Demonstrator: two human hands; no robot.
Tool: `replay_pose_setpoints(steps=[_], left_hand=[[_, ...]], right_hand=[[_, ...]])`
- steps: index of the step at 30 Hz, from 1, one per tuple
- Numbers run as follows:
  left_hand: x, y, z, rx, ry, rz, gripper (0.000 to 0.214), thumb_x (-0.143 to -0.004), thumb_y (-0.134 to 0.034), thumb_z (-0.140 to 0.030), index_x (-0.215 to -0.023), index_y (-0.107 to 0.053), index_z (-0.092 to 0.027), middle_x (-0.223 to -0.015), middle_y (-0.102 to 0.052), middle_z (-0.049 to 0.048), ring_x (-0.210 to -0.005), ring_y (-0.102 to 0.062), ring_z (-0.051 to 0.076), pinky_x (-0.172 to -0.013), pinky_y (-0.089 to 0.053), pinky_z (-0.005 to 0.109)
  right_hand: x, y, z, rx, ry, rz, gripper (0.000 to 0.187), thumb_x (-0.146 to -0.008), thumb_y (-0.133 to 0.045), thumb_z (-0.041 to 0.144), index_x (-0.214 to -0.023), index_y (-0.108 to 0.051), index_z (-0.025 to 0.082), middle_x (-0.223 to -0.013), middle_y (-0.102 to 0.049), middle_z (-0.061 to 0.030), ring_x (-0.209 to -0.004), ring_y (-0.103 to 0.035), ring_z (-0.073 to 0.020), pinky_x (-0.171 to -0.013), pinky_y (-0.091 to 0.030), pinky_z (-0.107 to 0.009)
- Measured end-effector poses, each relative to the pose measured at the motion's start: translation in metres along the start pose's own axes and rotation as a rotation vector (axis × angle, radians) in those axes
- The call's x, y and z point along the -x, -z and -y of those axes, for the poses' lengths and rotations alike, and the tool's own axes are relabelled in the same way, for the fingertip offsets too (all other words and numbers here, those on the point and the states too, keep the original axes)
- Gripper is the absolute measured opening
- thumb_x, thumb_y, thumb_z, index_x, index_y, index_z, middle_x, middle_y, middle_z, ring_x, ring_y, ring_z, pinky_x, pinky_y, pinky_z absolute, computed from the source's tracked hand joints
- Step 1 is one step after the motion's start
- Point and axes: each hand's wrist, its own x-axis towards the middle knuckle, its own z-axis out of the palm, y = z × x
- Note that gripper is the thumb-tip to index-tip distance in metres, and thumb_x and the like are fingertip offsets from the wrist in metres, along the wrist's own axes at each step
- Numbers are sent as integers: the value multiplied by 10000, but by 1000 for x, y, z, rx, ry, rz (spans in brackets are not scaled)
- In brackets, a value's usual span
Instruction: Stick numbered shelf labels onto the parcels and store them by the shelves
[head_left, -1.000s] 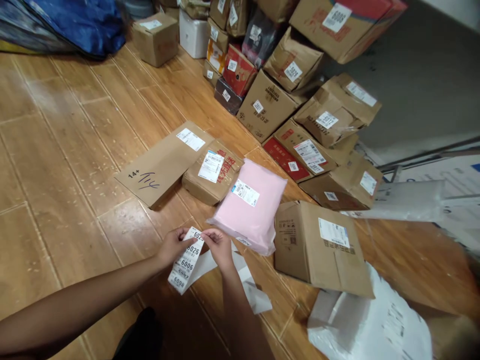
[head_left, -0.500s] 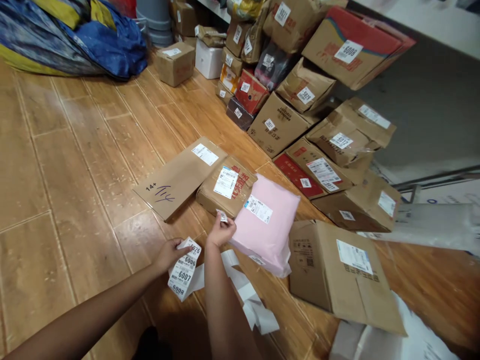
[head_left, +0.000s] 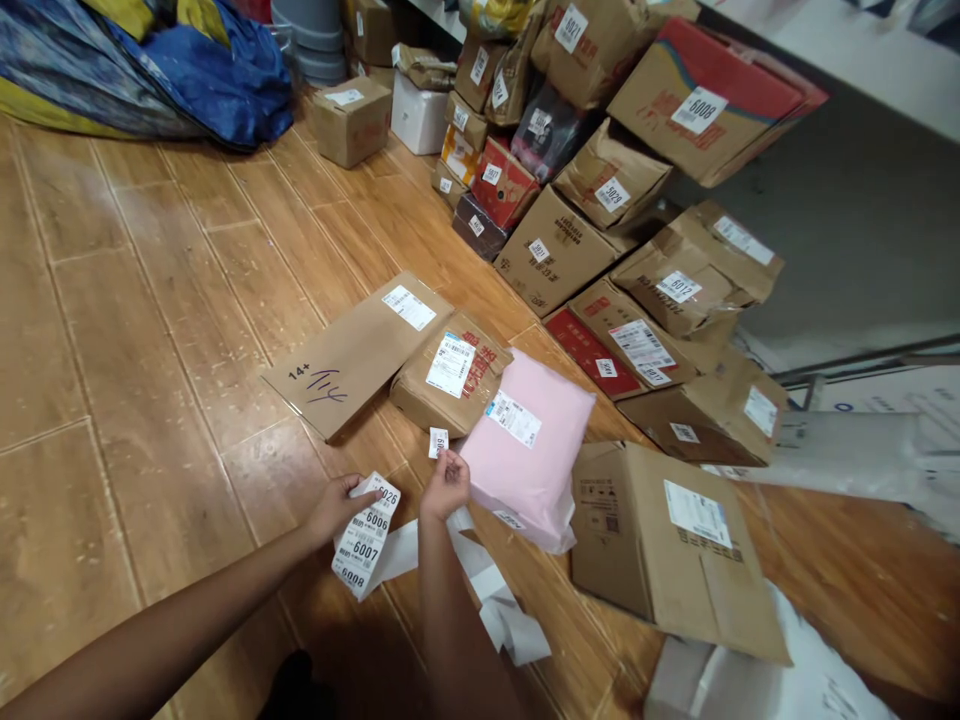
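Note:
My left hand [head_left: 339, 508] pinches a strip of white number labels [head_left: 366, 540], with 6026, 6006, 6007 and 6008 readable on it. The strip trails away as a folded white ribbon [head_left: 484, 575] across the floor, passing behind my right forearm. Between the fingertips of my right hand [head_left: 445, 487] is a single small label [head_left: 438, 442], its number partly hidden. That hand is just beside the left edge of a pink plastic parcel [head_left: 536, 470]. Beyond it sit a brown carton with red print [head_left: 480, 385] and a flat cardboard box [head_left: 337, 365] marked 14+.
Numbered parcels are stacked along the wall, among them a carton labelled 6008 [head_left: 660, 125] and one labelled 6012 [head_left: 686, 265]. A larger cardboard box [head_left: 697, 560] stands at right, near a white bag [head_left: 817, 660]. A blue and yellow tarp [head_left: 217, 75] lies at upper left.
My right hand has shifted slightly down and turned, and the small label now stands out upright above its fingertips. My left hand keeps the strip in nearly the same place.

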Motion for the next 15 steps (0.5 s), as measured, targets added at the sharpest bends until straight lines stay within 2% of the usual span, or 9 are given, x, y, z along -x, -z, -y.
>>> replay_pose_setpoints(steps=[3, 5, 7, 10, 13, 14, 15], left_hand=[[-1, 1, -4, 28, -12, -6, 506, -559, -812, -560, -779, -613, -150, -629, -678, 19, -537, -614, 169, -514, -445, 263], [-1, 2, -6, 21, -18, -9, 510, -569, -805, -566, -792, -616, -148, -639, -683, 23, -543, -618, 170, -511, -443, 259], [-2, 2, -7, 2, -15, 0, 523, -576, -798, -575, -814, -624, -143, -660, -695, 34, -554, -627, 178, -508, -444, 260], [-3, 1, -8, -2, -14, 9, 529, -578, -799, -573, -826, -625, -139, -668, -697, 37, -561, -631, 182, -515, -454, 265], [-2, -3, -8, 10, -14, 0, 523, -577, -801, -570, -813, -622, -139, -652, -691, 33, -551, -624, 178, -514, -450, 265], [-1, -5, -8, 15, -12, 3, 524, -573, -803, -570, -811, -623, -140, -658, -693, 36, -557, -626, 181, -518, -451, 267], [-1, -5, -8, 18, -11, 8, 525, -565, -807, -570, -807, -625, -141, -666, -697, 39, -565, -630, 185, -524, -454, 270]], right_hand=[[3, 9, 1, 72, 194, 245, 289, -873, -568, 449, -834, -651, 175, -824, -671, -89, -773, -630, -190, -756, -526, -334], [-7, 6, 7, 99, 288, 320, 270, -880, -571, 428, -810, -651, 179, -815, -664, -79, -772, -621, -183, -755, -517, -324], [-23, -5, 14, 88, 257, 207, 297, -856, -591, 472, -773, -606, 186, -778, -639, -63, -729, -604, -175, -716, -515, -311], [-37, -22, 22, 48, 113, 6, 396, -756, -661, 575, -696, -477, 230, -665, -566, -9, -611, -551, -156, -637, -504, -298], [-32, -30, 25, 75, -15, -177, 480, -671, -714, 618, -688, -392, 262, -639, -551, 1, -593, -536, -164, -630, -502, -315], [-28, -31, 25, 103, -28, -209, 473, -687, -700, 619, -669, -385, 266, -633, -553, -5, -596, -533, -169, -642, -503, -325], [-24, -31, 25, 128, -6, -181, 449, -724, -673, 609, -641, -395, 266, -623, -555, -11, -597, -530, -174, -657, -503, -334]])
